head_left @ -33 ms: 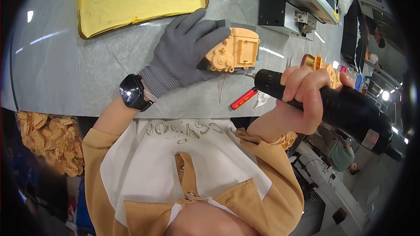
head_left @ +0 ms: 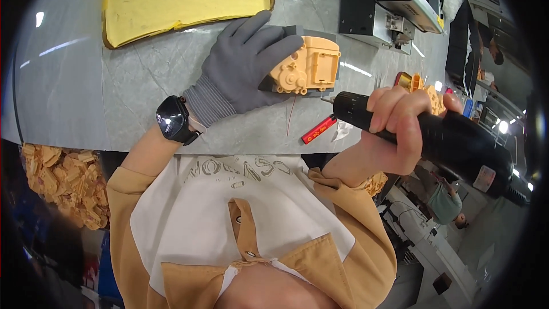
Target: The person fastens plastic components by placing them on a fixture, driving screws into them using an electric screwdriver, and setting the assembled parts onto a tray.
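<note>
My left hand (head_left: 237,66), in a grey knit glove, is closed around the left side of an orange plastic housing (head_left: 311,66), its thumb pressing on the top. The housing has a round gear-like relief and a rectangular recess; it sits on a dark grey block (head_left: 296,31) that the hand partly covers. My bare right hand (head_left: 400,120) is wrapped around a black electric screwdriver (head_left: 457,143), held nearly level. Its bit points left, close to the housing's lower right corner. A thin reddish wire (head_left: 291,115) trails from below the housing.
A yellow-lined tray (head_left: 189,0) lies at the far left. A black and silver machine (head_left: 380,11) stands at the far right. Near the screwdriver lie a red stick-like packet (head_left: 318,130) and a scrap of white paper (head_left: 343,130). Many orange parts (head_left: 66,186) are heaped beyond the table's left front edge.
</note>
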A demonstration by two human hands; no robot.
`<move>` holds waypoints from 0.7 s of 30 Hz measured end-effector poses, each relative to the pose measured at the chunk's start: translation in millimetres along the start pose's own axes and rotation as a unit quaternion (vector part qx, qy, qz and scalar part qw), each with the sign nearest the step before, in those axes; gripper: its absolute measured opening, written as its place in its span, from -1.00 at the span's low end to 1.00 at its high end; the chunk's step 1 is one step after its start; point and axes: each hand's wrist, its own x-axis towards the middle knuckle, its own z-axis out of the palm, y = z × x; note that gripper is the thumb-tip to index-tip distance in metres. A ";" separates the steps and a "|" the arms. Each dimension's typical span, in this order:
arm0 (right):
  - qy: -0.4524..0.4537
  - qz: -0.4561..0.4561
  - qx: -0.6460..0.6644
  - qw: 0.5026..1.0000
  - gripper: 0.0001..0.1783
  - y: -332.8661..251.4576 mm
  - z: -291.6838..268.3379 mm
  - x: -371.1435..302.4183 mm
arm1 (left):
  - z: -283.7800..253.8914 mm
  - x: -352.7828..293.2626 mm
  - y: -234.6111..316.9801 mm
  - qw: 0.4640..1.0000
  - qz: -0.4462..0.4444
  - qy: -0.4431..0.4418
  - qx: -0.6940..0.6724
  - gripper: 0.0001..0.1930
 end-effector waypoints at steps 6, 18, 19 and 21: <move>0.006 0.004 -0.027 1.000 -0.39 7.2 -9.3 4.4 | 2.0 -2.1 -0.6 1.000 -0.002 0.003 -0.001 -0.18; 0.026 -0.003 0.003 1.000 -0.40 8.7 -16.8 9.2 | 2.7 -2.4 -1.3 1.000 -0.005 0.001 0.003 -0.18; 0.026 -0.004 0.003 1.000 -0.40 8.7 -17.2 9.6 | 2.6 -2.3 -1.4 1.000 -0.004 0.001 0.003 -0.18; 0.028 -0.014 0.007 0.999 -0.40 8.7 -18.4 10.6 | 2.5 -2.2 -1.0 1.000 -0.007 0.002 0.002 -0.19</move>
